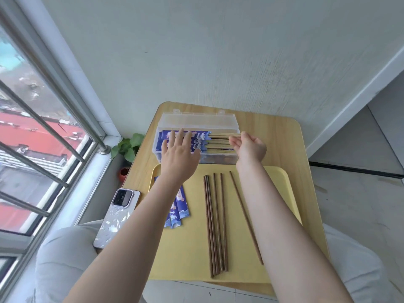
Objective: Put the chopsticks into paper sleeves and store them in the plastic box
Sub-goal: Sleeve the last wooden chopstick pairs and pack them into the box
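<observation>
Settling sleeved pairs into the plastic box (197,136)

Your left hand (179,154) lies flat, fingers spread, on the sleeved chopsticks (188,139) at 12 o'clock; your right hand (249,147), loosely open, nudges their ends. Press evenly, aligning tips. Bare chopsticks (215,221) wait at 6 o'clock.

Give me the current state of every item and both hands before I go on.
plastic box: open, lid tipped back, holding sleeved chopsticks.
sleeved chopsticks: lying flat in the box, wooden ends poking out to the right.
bare chopsticks: five loose on the tray, unsleeved.
empty sleeves: stacked on the tray, partly under the left forearm.
tray: flat on the table.
left hand: open, fingers spread over the sleeves in the box.
right hand: open, fingertips at the wooden ends.
</observation>
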